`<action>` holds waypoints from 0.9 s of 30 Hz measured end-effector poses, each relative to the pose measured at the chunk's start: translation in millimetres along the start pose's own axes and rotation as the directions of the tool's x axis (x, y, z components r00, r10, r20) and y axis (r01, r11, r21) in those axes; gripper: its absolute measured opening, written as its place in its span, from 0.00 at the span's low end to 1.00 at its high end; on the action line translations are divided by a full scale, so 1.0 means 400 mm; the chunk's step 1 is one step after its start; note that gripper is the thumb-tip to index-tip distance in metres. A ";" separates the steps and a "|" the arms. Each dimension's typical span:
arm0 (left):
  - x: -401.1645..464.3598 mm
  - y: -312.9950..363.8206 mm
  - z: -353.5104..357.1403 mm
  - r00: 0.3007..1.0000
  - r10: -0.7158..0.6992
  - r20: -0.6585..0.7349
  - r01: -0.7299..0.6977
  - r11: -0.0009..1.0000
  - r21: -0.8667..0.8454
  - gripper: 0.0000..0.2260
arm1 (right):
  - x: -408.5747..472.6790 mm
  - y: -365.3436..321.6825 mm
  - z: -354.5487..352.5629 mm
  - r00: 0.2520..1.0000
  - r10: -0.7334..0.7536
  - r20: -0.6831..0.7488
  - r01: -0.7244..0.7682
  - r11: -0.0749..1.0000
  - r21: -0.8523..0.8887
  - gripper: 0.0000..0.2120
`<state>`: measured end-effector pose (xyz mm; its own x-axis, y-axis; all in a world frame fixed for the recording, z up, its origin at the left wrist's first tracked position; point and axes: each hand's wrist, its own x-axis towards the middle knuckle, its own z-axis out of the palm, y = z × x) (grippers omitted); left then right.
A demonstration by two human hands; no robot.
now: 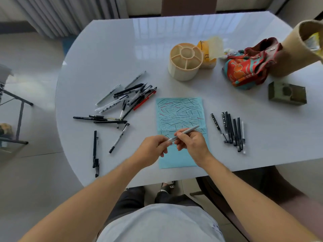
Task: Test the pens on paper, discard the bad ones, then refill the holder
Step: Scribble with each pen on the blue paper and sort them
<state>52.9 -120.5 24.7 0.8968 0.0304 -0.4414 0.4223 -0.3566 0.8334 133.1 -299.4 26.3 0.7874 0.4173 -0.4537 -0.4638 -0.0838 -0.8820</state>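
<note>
Both hands hold one grey pen (189,130) above the lower half of a blue paper (180,109) covered in black and red strokes. My right hand (191,141) grips the pen's barrel. My left hand (153,145) pinches the pen's near end; whether that end is a cap I cannot tell. A loose heap of several pens (129,98) lies left of the paper. Several dark pens (230,130) lie side by side to its right. The cream round holder (185,62), with divided compartments, stands behind the paper with no pens in it.
A white rounded table (104,55) carries everything. One black pen (95,149) lies apart near the front left edge. A red patterned cloth bag (248,67), a tan cylinder (297,48), a yellow packet (209,49) and a dark green box (287,93) stand at the back right.
</note>
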 end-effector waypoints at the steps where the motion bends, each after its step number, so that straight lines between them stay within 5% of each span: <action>1: -0.004 0.004 0.012 1.000 0.017 0.009 -0.018 0.998 0.054 0.08 | -0.012 0.012 -0.014 1.000 0.005 0.003 -0.005 1.000 0.000 0.06; 5: -0.002 0.019 0.049 0.989 0.145 -0.020 -0.127 0.918 0.375 0.09 | -0.044 0.052 -0.046 0.984 0.053 -0.169 -0.040 0.996 0.081 0.09; 9: -0.014 -0.047 0.020 0.983 0.143 -0.113 -0.054 0.823 0.565 0.10 | -0.033 0.056 -0.166 0.857 0.120 -0.501 -0.029 0.982 0.185 0.10; 15: -0.031 -0.091 0.040 0.949 0.312 -0.039 -0.229 0.772 0.593 0.08 | -0.048 0.101 -0.144 0.962 -0.076 -0.263 0.017 0.975 -0.220 0.05; 27: -0.022 -0.120 0.075 0.939 0.342 0.046 -0.300 0.742 0.600 0.10 | -0.014 0.116 -0.115 0.938 -0.303 -0.167 0.091 0.681 -0.727 0.07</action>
<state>20.6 -131.8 -21.5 0.9801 -0.1360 -0.1445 -0.0345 -0.8338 0.5510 125.8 -347.3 -17.7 0.9472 0.2659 -0.1794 0.0509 -0.6768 -0.7344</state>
